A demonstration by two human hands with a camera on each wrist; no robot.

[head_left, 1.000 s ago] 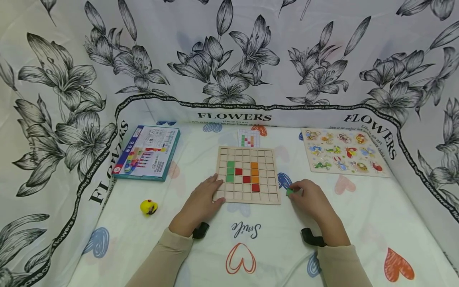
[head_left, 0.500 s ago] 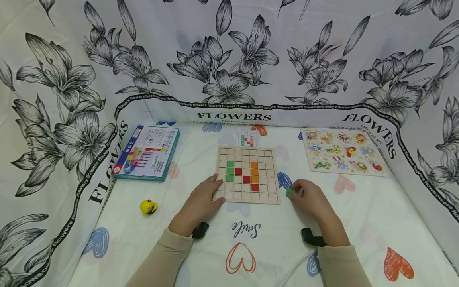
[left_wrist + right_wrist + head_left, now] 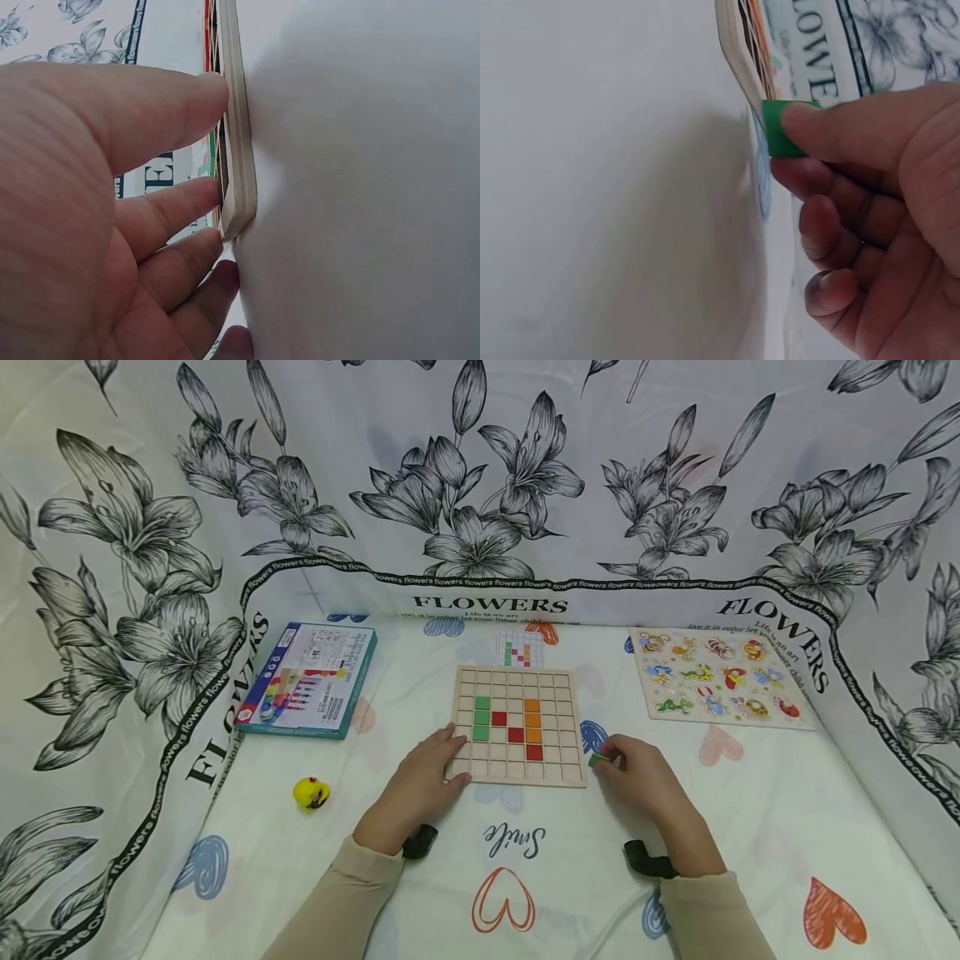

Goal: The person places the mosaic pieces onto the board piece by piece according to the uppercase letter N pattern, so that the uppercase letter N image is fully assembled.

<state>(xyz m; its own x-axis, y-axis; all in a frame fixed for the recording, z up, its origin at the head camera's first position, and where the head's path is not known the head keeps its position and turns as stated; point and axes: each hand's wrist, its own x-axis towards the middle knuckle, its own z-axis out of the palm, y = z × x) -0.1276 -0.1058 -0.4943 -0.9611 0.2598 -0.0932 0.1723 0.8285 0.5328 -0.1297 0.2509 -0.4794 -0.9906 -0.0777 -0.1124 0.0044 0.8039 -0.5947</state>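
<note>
Between thumb and index finger, my right hand (image 3: 636,777) pinches a small green square tile (image 3: 775,131), just off the right edge of a wooden grid board (image 3: 558,768). On the board lie a column of green tiles (image 3: 482,718), several red tiles (image 3: 515,735) in a diagonal, and a column of orange tiles (image 3: 532,720). My left hand (image 3: 422,777) rests at the board's lower left corner, thumb on the near edge and fingers on the left side. The left wrist view shows its thumb and fingers touching the board's edge.
Behind the board lies a pattern card (image 3: 520,649) with a coloured grid. A boxed toy set (image 3: 307,681) sits far left, and a yellow toy duck (image 3: 311,794) nearer. A wooden insect puzzle board (image 3: 720,677) lies far right. Printed cloth covers the table and walls.
My right hand has shifted slightly left, bringing the green tile closer to the board's right edge, and the tile has tilted. The left hand and the board have stayed put.
</note>
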